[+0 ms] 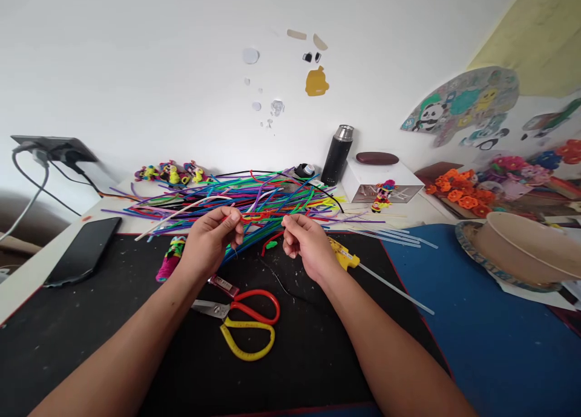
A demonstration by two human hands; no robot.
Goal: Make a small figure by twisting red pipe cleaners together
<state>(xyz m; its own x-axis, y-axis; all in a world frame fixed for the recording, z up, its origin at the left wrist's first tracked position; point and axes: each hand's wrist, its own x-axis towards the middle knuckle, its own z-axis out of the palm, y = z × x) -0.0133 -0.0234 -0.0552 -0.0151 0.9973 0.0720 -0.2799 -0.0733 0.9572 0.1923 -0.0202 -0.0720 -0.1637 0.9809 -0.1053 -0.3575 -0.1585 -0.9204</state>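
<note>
The left hand (216,232) and the right hand (307,242) are raised over the far edge of a black mat with a red border (318,356), facing each other with a narrow gap between. The left thumb and forefinger are pressed together, pinching a thin red-orange fuzzy stem (261,216) that reaches across the gap toward the right hand. The right thumb and forefinger are pressed together too; whether they pinch the stem's other end, I cannot tell.

Just beyond the hands, a loose heap of multicoloured fuzzy stems (204,202) spreads sideways over the white table, some ends crossing onto the mat. This heap crowds the far side, backed by the white wall (172,72).

On the near side, scissors with one red and one yellow loop handle (247,324) lie between the forearms, blades pointing left. Mat surface stretches widely toward the near edge and left of the left forearm. A black smartphone (84,252) lies across the mat's left far corner, partly on the table.

A small magenta-and-green fuzzy figure (167,267) lies close beside the left forearm. A yellow glue gun (345,256), with a translucent stick jutting toward the mat's right edge, limits room beside the right wrist. Past that edge spreads a blue surface (422,272), bearing a round beige bowl (499,238) well apart from the hands.
</note>
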